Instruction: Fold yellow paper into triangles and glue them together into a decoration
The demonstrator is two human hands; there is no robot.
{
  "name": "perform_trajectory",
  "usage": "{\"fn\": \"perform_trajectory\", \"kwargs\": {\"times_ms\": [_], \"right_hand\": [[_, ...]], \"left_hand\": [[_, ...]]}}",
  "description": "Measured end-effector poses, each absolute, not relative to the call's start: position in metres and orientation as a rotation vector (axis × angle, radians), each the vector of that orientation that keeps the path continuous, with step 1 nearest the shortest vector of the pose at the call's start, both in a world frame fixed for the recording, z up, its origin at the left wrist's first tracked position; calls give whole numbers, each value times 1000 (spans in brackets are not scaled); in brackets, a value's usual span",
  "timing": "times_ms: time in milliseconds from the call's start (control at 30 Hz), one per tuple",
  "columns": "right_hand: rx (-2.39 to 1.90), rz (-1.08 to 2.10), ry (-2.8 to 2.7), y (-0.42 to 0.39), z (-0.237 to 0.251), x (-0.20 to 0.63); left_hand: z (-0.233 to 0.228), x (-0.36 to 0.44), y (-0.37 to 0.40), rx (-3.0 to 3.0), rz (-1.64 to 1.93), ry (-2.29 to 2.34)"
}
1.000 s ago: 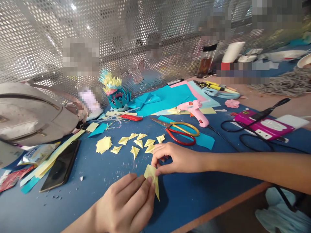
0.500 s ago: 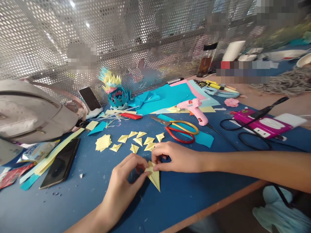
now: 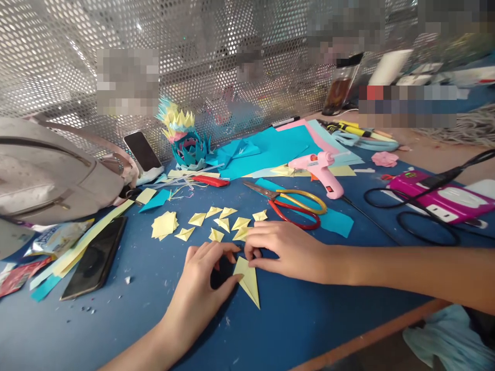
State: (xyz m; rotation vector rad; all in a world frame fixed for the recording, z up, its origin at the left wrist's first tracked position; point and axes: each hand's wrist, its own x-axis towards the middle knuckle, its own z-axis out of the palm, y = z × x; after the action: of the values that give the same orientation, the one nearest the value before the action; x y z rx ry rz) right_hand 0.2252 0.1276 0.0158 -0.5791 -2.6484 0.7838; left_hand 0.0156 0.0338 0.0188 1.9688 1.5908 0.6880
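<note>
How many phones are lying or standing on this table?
2. One dark phone lies flat at the table's left, beside paper strips. Another phone leans upright against the mesh wall, next to the bag. More could be hidden behind clutter.

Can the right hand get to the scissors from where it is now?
Probably yes. The right hand rests on the yellow paper piece, and the scissors lie just beyond it on the blue table, with nothing between them.

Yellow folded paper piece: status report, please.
Both hands, left and right, pressing the pointed yellow folded paper piece flat on the blue table. Nothing obstructing.
</note>
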Motion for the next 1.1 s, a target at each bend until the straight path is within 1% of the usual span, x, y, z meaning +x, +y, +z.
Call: {"fn": "perform_trajectory", "kwargs": {"times_ms": [233, 700, 900, 1100], "right_hand": [[-654, 807, -2581, 124, 14, 224], [-725, 971, -2600, 127, 24, 223], [-626, 928, -2590, 126, 20, 225], [-553, 856, -2595, 126, 17, 227]], "left_hand": [[19, 11, 39, 1995, 635, 1590], [15, 6, 46, 2205, 551, 1456], [16, 9, 43, 2229, 640, 1490], [16, 7, 45, 2299, 614, 1454]]}}
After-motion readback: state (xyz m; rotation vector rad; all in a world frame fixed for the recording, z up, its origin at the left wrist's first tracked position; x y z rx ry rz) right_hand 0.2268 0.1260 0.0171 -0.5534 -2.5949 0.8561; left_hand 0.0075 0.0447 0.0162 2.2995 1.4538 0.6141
